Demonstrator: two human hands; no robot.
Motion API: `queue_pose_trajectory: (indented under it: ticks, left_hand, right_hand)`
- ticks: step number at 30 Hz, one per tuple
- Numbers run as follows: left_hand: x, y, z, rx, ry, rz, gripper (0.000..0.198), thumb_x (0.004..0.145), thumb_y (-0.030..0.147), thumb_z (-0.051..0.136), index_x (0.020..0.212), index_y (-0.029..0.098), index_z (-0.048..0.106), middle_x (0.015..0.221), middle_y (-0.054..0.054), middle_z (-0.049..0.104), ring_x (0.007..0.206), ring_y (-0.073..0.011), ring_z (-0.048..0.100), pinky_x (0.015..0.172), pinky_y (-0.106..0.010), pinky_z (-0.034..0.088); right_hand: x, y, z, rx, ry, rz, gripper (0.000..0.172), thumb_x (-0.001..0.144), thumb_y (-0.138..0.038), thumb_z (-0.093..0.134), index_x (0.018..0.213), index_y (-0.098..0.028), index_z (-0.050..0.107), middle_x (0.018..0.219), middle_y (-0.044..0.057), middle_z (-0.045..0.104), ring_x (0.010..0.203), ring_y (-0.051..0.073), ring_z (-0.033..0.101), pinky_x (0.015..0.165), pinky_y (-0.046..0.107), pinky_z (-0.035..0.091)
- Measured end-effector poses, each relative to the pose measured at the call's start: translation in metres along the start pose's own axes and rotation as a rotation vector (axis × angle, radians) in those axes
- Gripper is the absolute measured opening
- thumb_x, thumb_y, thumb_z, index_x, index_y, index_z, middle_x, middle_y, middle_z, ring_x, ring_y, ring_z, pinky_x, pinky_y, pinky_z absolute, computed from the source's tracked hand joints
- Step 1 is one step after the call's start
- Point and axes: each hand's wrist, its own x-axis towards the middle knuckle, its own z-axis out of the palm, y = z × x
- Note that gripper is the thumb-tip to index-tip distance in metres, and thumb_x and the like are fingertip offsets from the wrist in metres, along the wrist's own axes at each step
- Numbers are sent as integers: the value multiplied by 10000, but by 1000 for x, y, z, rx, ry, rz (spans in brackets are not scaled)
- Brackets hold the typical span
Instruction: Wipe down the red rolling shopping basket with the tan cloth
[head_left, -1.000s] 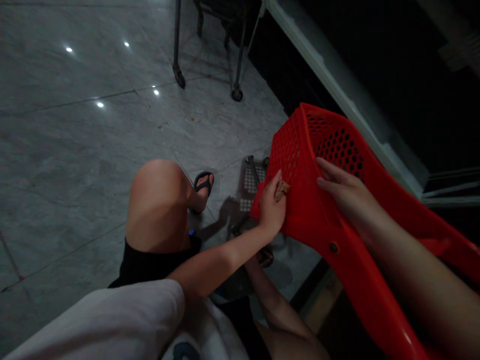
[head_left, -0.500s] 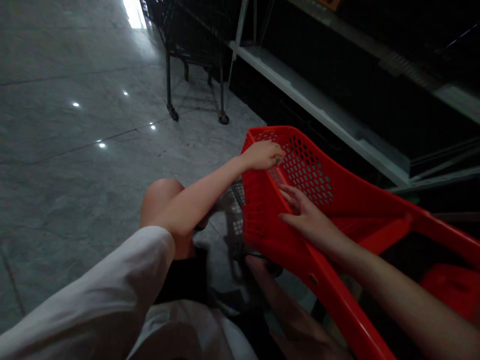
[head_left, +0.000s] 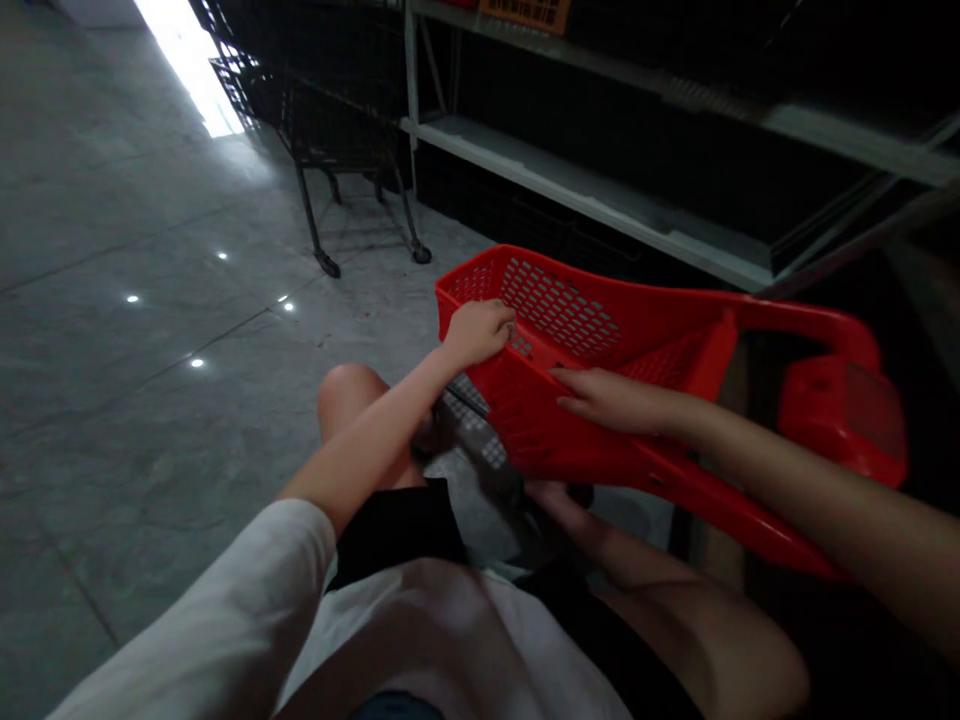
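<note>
Our left hand (head_left: 480,330) has climbed from the wall to the far-left rim of the red basket (head_left: 540,440), fingers curled over it. Right hand (head_left: 611,400) lies flat, open, on the near wall. The basket tilts just right of our knee (head_left: 349,395), and we now brace it on two sides.

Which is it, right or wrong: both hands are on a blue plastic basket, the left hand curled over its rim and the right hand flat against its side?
Wrong on the colour only: the head view shows the basket is red, not blue. The rest holds: the left hand is curled over its rim, and the right hand lies flat against its side.
</note>
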Motion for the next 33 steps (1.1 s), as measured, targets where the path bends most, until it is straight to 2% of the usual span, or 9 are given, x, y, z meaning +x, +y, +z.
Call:
queue_pose_trajectory:
  ticks: [4,7,11,14,18,21,26,30,33]
  left_hand:
    - [-22,46,5,2,11,-21,295,947,226,424,980,211,717,1066,-92,732,1018,-253,664,898,-372,475]
    - [-24,52,4,-38,-16,44,284,954,218,419,1013,227,697,1099,-66,724,1053,-231,662,913,-350,481]
    - [-11,18,-4,-64,-98,120,301,943,189,398,1038,235,680,1148,-52,697,1064,-211,658,916,-328,497]
    - [0,-28,-12,47,-60,15,323,917,158,390,1055,202,679,1188,-96,674,1075,-238,645,939,-364,504]
    - [8,-60,-16,136,-63,22,327,912,135,383,1040,184,679,1170,-102,686,1153,-245,616,1180,-478,358]
    - [4,-36,-9,178,-113,39,311,927,162,397,1039,186,686,1115,-100,708,1123,-253,634,1165,-480,376]
    - [-42,49,14,121,-252,14,320,987,226,370,1098,221,669,1102,-73,730,1003,-227,691,845,-336,532]
    - [-80,98,31,75,-346,191,300,1014,284,383,1155,221,640,1091,-67,727,925,-218,701,805,-341,547]
    - [-78,93,33,124,-353,335,260,986,273,436,1082,193,663,1064,-84,717,943,-229,691,927,-389,547]
  right_hand:
    - [5,-16,-4,-315,-116,136,395,978,-234,458,1319,-94,602,1182,205,744,1031,297,740,902,377,555]
    - [-1,-20,-5,-482,-132,214,424,1019,-335,425,1365,-145,581,1171,193,748,1045,308,741,845,373,558]
    - [-21,-8,-5,-575,-77,291,475,1041,-418,373,1391,-171,577,1166,210,744,1047,342,741,809,413,560]
    - [-39,11,-6,-592,-36,376,487,1030,-439,409,1446,-224,543,1144,188,757,1010,346,745,785,425,555]
    - [-59,40,-3,-603,42,534,467,1038,-411,372,1446,-255,539,1094,159,774,970,337,744,753,417,534]
    - [-63,58,8,-638,198,597,516,1056,-434,286,1306,-162,646,1125,194,759,1041,352,717,823,457,517]
    - [-58,95,26,-596,471,739,697,1055,-485,199,1006,-95,775,1131,217,752,1167,398,632,979,593,408]
    - [-67,135,24,-639,458,834,583,1016,-315,279,952,-30,783,1001,241,758,1125,375,634,1026,546,353]
    - [-76,157,15,-680,399,792,510,986,-270,340,979,-6,776,1025,245,748,1145,351,616,1056,483,330]
